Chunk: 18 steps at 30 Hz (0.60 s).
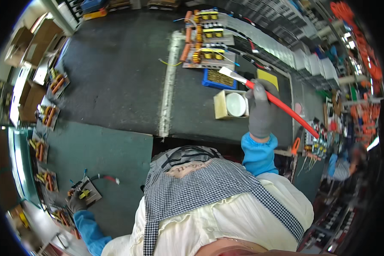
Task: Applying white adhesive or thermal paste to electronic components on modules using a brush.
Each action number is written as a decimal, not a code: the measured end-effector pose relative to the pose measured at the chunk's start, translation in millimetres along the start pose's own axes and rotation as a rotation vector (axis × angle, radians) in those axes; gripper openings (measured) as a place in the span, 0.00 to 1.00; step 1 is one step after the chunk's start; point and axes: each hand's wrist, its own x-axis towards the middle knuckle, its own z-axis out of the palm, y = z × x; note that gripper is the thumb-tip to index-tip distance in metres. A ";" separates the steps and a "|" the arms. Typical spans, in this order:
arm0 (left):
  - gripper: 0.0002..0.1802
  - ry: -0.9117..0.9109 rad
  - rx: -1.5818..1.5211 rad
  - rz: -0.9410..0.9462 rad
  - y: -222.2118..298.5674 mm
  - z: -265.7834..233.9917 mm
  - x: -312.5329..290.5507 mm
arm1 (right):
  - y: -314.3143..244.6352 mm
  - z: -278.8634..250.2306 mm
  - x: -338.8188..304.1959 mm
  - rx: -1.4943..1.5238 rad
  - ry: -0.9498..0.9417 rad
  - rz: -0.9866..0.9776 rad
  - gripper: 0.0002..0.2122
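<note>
My right hand [260, 112], in a grey glove and blue sleeve cover, is closed around a brush with a long red handle [292, 113]. Its pale flat tip points left, above the blue tray [207, 82] of small brass-coloured parts. Below the brush, a white round pot [236, 105] sits in an open cream box [220, 105]. Far to the left, my gloved left hand [77, 202] grips the edge of a circuit board [92, 193] with yellow components and a dark cable. Part of its fingers is hidden by the board's components.
Several boards with orange coils [207, 53] lie at the back of the bench. More boards [42, 149] line the left edge of the green mat [111, 145]. A yellow sheet [268, 78] lies behind my right hand. Another person [344, 167] is at the far right.
</note>
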 end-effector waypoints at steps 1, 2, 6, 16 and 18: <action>0.23 -0.054 -0.041 -0.167 66.5 -37.2 -5.6 | -0.5 -6.5 0.1 -0.017 0.022 -0.013 0.12; 0.23 -0.047 -0.022 -0.154 103.0 -67.5 -1.6 | 5.4 -15.6 3.5 -0.031 0.034 0.023 0.11; 0.24 0.013 -0.126 0.097 241.7 -138.7 16.0 | 39.8 -54.1 7.8 -0.143 0.007 0.034 0.09; 0.22 0.092 -0.139 0.589 517.0 -186.2 47.9 | 96.1 -119.7 7.3 -0.431 -0.380 -0.030 0.07; 0.24 0.038 -0.092 0.587 545.2 -196.3 48.7 | 107.7 -111.4 8.5 -0.485 -0.439 -0.135 0.07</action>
